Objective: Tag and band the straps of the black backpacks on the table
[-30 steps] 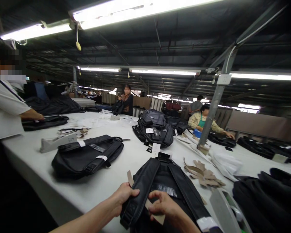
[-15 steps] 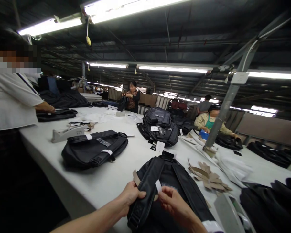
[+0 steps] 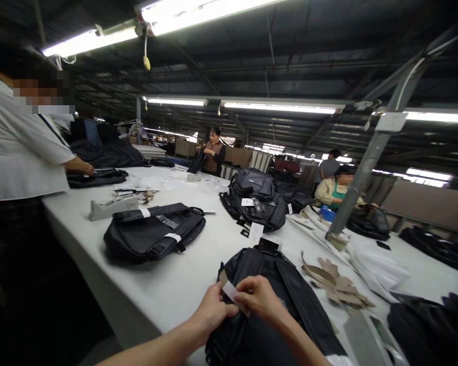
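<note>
Left hand [image 3: 213, 310] grips the shoulder strap [image 3: 233, 267] of a black backpack [image 3: 248, 338] | right hand [image 3: 260, 297] pinches a white-and-tan strip [image 3: 229, 290] across the strap | backpack lies on a white table [image 3: 179, 279], near a second bag [image 3: 145, 236]

Black covers the backpack [image 3: 250, 341] under the right hand [image 3: 258, 299]; the strip [image 3: 231, 292] that hand pinches is white along its middle and tan at the end by the left hand [image 3: 212, 310]. Beyond and left of the left hand, another bag [image 3: 135, 238] is black with white bands [image 3: 173, 237]. The table [image 3: 171, 284] around them is white. Right of the right hand come tan scraps [image 3: 339, 291] and a pale grey dispenser [image 3: 364, 333].
</note>
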Demonstrator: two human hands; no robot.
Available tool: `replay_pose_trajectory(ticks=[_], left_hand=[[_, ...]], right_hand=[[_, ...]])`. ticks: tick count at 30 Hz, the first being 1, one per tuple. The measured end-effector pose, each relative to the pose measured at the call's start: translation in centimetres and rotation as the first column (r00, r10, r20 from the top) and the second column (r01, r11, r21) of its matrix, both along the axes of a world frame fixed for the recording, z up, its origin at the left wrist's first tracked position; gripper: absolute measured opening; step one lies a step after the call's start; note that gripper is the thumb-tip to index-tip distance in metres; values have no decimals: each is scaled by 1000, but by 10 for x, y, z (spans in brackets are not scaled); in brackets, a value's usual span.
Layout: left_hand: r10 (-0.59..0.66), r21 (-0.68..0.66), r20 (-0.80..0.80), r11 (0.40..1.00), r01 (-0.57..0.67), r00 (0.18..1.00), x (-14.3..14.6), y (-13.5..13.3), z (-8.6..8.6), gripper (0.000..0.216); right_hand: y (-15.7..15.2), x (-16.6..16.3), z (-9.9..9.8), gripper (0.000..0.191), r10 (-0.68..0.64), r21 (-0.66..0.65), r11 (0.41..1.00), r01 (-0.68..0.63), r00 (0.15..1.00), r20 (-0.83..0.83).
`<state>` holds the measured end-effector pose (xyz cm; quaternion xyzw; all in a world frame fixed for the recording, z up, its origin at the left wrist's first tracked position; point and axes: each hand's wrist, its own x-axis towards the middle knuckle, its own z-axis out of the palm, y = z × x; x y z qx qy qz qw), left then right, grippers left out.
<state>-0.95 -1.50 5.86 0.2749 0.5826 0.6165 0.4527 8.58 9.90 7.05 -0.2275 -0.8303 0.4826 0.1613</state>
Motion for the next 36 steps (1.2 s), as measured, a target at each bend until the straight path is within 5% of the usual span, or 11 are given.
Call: replay_pose_trajectory(ticks=[6, 12, 15, 18, 20, 23, 25, 28, 30, 33, 36], left_hand=[[33, 89, -171, 996, -18, 985, -10, 4, -11, 21], [30, 77, -204, 997, -14, 979, -20, 12, -23, 23], [12, 82, -228, 997, 7, 974, -23, 11, -20, 23], [-1, 87, -280, 996, 27, 960, -24, 9, -14, 18], [-4, 102, -319, 994, 38, 948, -24, 8, -11, 12], [0, 118, -360, 992, 46, 933, -23, 9, -10, 10], [-3, 117, -381, 992, 51, 925, -22, 11, -10, 12], [-8, 120, -407, 991, 63, 913, -23, 12, -11, 10], [-2, 112, -413, 992, 53, 911, -23, 12, -11, 10], [20, 79, -389, 997, 11, 921, -24, 11, -13, 12], [13, 59, -317, 998, 6, 948, -22, 11, -16, 9]], right_hand=[[-5, -5, -3, 13, -130, -157, 980, 120, 990, -56], [-6, -5, -1, 14, -81, -107, 991, 77, 996, -38], [-3, -5, -1, 16, -13, -34, 999, 12, 999, -29], [3, -6, 3, 22, -8, 230, 973, 28, 996, -88], [6, -7, 12, 50, 64, 468, 884, 2, 990, -125], [8, -12, 33, 68, 270, 734, 654, -184, 963, 0], [8, -16, 46, 62, 340, 813, 493, -310, 929, 148], [9, -21, 57, 33, 316, 855, 325, -404, 898, 304], [11, -21, 56, 6, 284, 875, 250, -414, 896, 342], [13, -16, 42, 19, 290, 907, 202, -371, 907, 306], [14, -5, 24, 22, 317, 931, 222, -290, 924, 213]])
